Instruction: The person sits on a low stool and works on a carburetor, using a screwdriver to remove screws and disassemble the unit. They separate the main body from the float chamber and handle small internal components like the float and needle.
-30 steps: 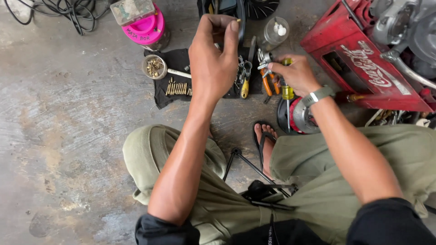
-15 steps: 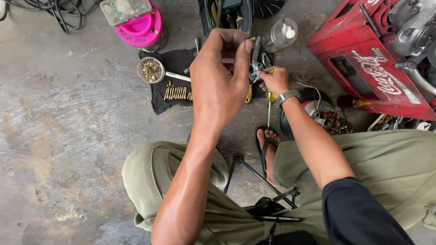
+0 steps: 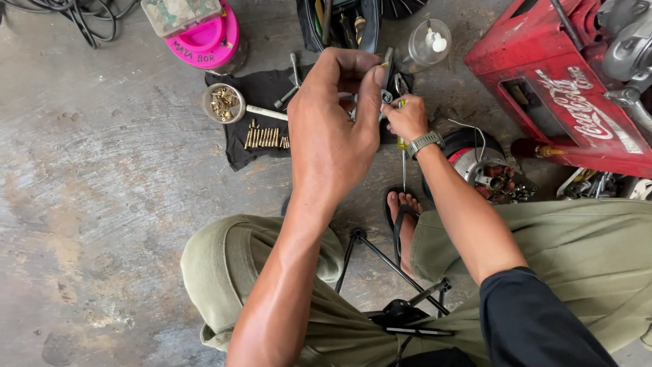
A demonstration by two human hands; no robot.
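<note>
My left hand [image 3: 331,119] is raised over the black cloth [image 3: 239,153], thumb and fingers pinched on a small metal part [image 3: 386,96]. Close beside it, my right hand [image 3: 407,117], with a grey watch on the wrist, grips a yellow-handled screwdriver [image 3: 404,166] whose thin shaft points down toward my sandalled foot [image 3: 405,207]. The two hands touch around the small part, which is mostly hidden by my fingers.
Brass bolts [image 3: 267,138] and a round tin of brass bits [image 3: 223,103] lie on the cloth. A pink tub [image 3: 207,42], a tool bag [image 3: 339,20] and a clear jar [image 3: 429,39] stand behind. A red crate [image 3: 564,81] and a round engine part [image 3: 490,173] sit right; a black stand [image 3: 390,261] is between my knees.
My right hand has come away from the tool pile with the screwdriver and moved left to meet my left hand, which has lowered a little.
</note>
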